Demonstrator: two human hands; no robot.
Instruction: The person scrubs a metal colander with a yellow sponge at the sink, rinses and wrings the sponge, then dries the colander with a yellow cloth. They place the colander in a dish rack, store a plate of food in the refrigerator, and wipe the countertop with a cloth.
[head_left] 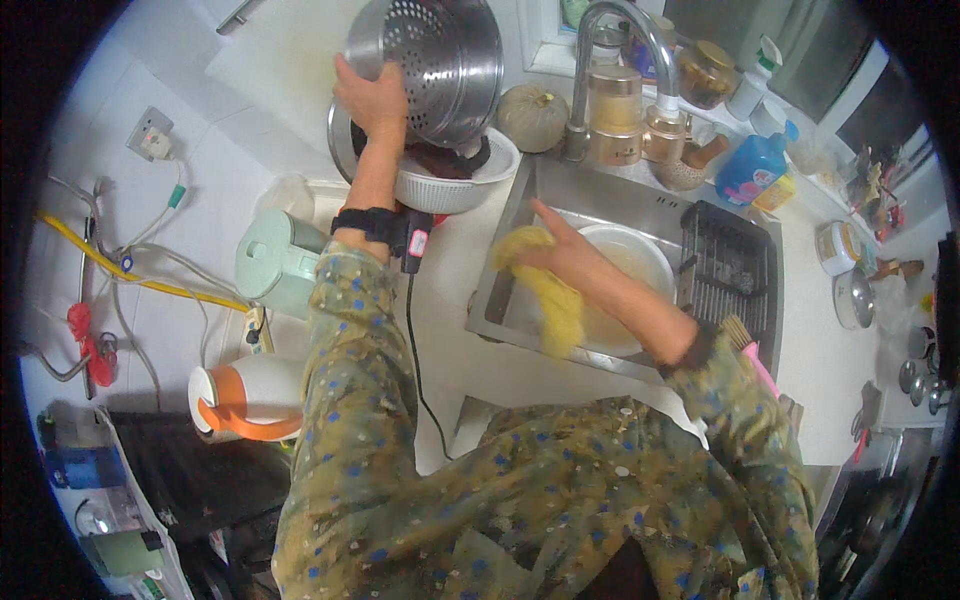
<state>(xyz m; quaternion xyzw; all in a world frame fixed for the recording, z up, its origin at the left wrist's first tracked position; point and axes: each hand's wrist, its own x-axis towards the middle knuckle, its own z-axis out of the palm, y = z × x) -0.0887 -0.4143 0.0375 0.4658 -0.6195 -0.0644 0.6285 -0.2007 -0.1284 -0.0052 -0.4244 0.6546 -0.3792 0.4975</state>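
My left hand [372, 98] grips the near rim of a steel steamer pot [470, 75] with a perforated bottom. The pot is tilted, its holes facing me, above a white plastic basket [450, 190] holding something dark that I cannot make out. Over the left part of the sink [490, 300], my right hand [565, 250] is closed on a yellow cloth [555, 305], which hangs down from the fingers. Below and beside that hand, a white basin [655, 255] stands in the sink with cloudy water in it, partly hidden by my forearm.
A faucet [580, 90] arches behind the sink, with a pumpkin [532, 117] to its left. A black dish rack [730, 270] occupies the sink's right side. A green pitcher [275, 260], an orange-handled jug [245, 400] and a black cord [415, 350] are at left; a blue bottle [755, 165] is at right.
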